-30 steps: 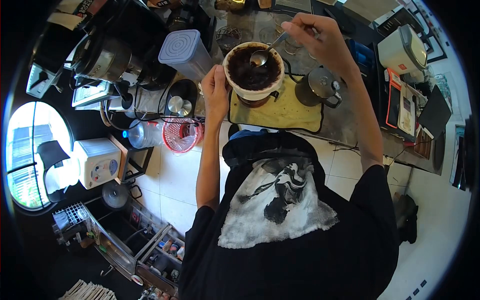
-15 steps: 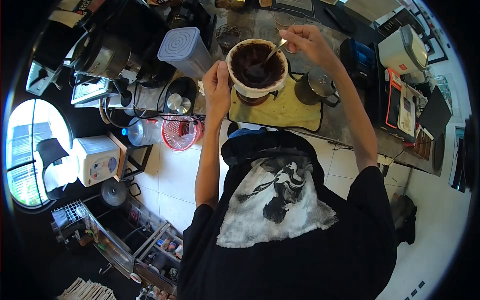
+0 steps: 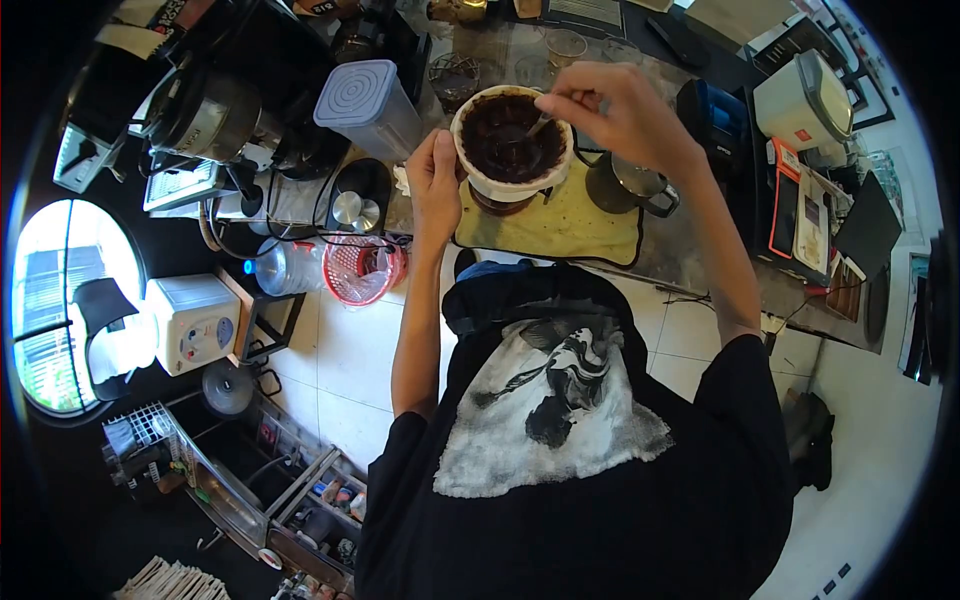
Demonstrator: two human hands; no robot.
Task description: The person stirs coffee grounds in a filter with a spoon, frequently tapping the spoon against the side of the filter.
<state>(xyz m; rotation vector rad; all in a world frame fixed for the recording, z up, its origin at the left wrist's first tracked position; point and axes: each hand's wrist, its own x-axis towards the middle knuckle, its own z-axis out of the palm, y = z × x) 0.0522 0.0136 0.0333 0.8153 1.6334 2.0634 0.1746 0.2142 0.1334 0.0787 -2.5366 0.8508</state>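
A white coffee dripper (image 3: 508, 190), lined with a filter, holds wet dark coffee grounds (image 3: 490, 150). It sits over a vessel at the edge of a yellow cloth (image 3: 570, 225). My left hand (image 3: 434, 185) is closed at the dripper's left side, thumb up by the rim; its fingertips are partly hidden. Above the right rim, my right hand (image 3: 622, 112) pinches the handle of a metal spoon (image 3: 541, 124), whose bowl dips into the grounds. Close by on the right stands a dark metal kettle (image 3: 622, 186) with its handle toward me.
Left of the dripper is a lidded plastic container (image 3: 370, 105), with metal knobs (image 3: 355, 208) in front. Glasses (image 3: 566, 45) stand behind. A red-edged device (image 3: 795, 205) and a white canister (image 3: 803, 97) occupy the right. Below the counter are a red basket (image 3: 362, 270) and a water bottle (image 3: 290, 265).
My right hand has come lower and nearer the dripper, its back turned more upward, and the spoon has shifted within the grounds. My left hand stays at the dripper's side.
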